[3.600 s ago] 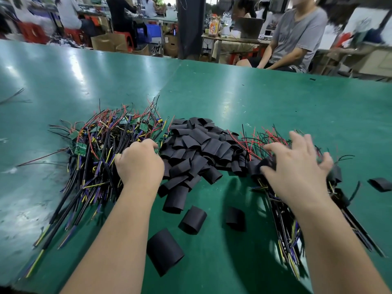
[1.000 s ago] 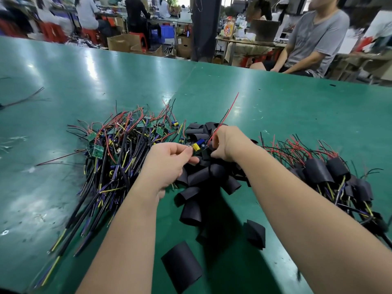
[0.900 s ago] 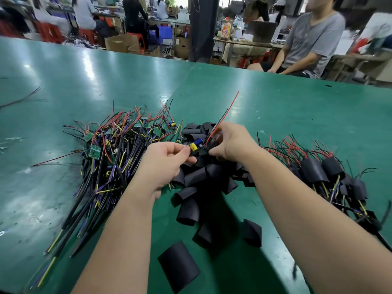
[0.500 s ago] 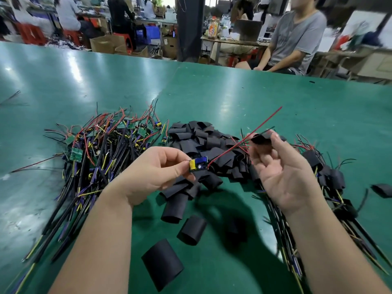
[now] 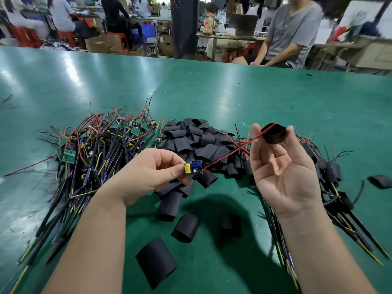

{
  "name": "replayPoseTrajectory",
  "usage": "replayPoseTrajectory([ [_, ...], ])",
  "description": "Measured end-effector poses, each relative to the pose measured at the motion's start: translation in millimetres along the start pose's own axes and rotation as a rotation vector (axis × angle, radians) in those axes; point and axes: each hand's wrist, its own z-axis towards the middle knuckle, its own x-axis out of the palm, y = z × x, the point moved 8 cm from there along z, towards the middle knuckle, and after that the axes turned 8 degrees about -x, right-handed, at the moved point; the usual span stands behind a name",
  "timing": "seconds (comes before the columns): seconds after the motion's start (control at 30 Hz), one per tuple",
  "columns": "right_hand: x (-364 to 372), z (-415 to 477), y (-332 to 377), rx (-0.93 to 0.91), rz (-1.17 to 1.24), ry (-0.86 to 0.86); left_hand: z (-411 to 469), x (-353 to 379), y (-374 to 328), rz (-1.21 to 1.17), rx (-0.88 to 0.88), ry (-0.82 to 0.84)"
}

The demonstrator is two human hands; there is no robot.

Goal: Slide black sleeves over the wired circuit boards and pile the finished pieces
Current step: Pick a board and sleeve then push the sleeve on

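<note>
The board [image 5: 193, 167] is pinched at one end by the left hand [image 5: 148, 175] above the table [image 5: 254, 92]. This leaves its red wire [image 5: 231, 150] free to run up to the sleeve [image 5: 273, 134]. The right hand [image 5: 282, 172] pinches the sleeve at its sides, seemingly to keep its mouth open for threading. Loose sleeves [image 5: 201, 143] lie heaped between the bare boards [image 5: 101, 145] on the left and the finished pieces [image 5: 331, 170] on the right, each near the hand that serves it.

left hand [image 5: 152, 172], right hand [image 5: 282, 172], both bare, forearms [image 5: 91, 240] bare to the frame's edge
</note>
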Motion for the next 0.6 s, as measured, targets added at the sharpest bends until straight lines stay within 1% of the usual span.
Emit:
replayPoseTrajectory([
  [0.17,0,-1,4,-0.029,-0.119,0.023,2,-2,10,0.077,-0.065,-0.029],
  [0.27,-3,1,5,-0.042,-0.140,0.016,3,-3,11,0.082,-0.084,-0.026],
  [0.5,-2,5,12,-0.175,-0.333,0.107,1,1,12,0.113,-0.128,-0.004],
  [0.6,1,1,0,-0.116,-0.458,0.165,1,0,9,0.067,-0.110,-0.022],
])
